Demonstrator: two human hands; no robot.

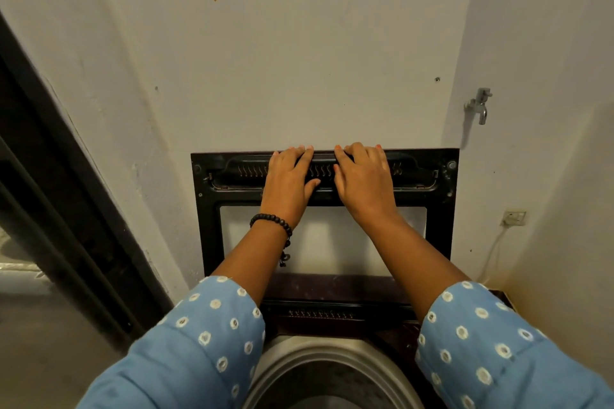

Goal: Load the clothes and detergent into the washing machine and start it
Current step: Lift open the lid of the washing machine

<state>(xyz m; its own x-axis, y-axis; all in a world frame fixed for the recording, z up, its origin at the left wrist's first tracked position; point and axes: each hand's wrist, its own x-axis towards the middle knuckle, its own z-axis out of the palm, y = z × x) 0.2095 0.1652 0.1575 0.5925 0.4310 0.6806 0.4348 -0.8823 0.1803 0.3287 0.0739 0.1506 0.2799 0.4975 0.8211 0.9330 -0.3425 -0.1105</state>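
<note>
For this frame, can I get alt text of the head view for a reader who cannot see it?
Both hands, left hand and right hand, rest on the top edge of a top-loading washing machine's raised lid, fingers over the rim, the lid upright against a white wall. Below, the steel drum opening shows between blue dotted sleeves; a tap is on the right wall.

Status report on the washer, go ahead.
Both hands, left hand and right hand, on raised lid top edge. Drum open below. Nothing blocking.

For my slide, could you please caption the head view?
Both hands, left hand and right hand, hold the raised black glass-windowed lid above the steel drum.
</note>
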